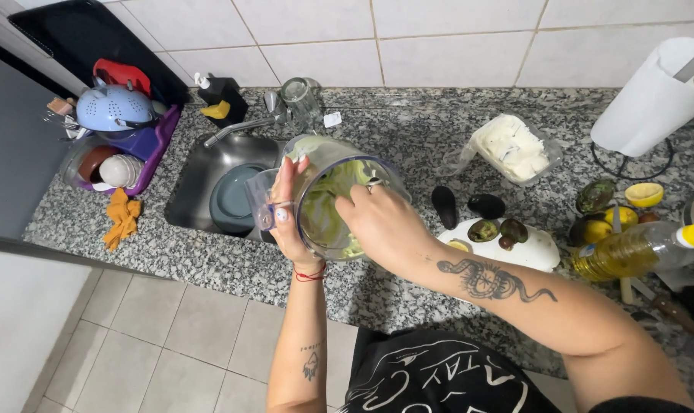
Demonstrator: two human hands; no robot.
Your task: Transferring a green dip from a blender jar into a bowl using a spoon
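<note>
Left hand (287, 218) clasped around the side of a clear blender jar (328, 195), tilted toward the camera and held above the granite surface (209, 252) at the sink's edge. Right hand (377, 222) at the jar's open mouth, fingers reaching inside and hidden there, so grip unclear; any tool out of sight. Green avocado puree (332, 199) smeared over the jar's inner wall. Just beyond the left hand, a steel sink (190, 191) with a grey plate (232, 200) in it. Further out past the left hand, a purple dish rack (144, 149) with a blue colander (111, 107), and an orange cloth (121, 216). Near the right forearm, a white cutting board (530, 248) with avocado skins (496, 229). Beyond the right hand, a plastic tub of white cream (511, 147). Well off past the right arm, an oil bottle (637, 248) and a paper towel roll (653, 95).
</note>
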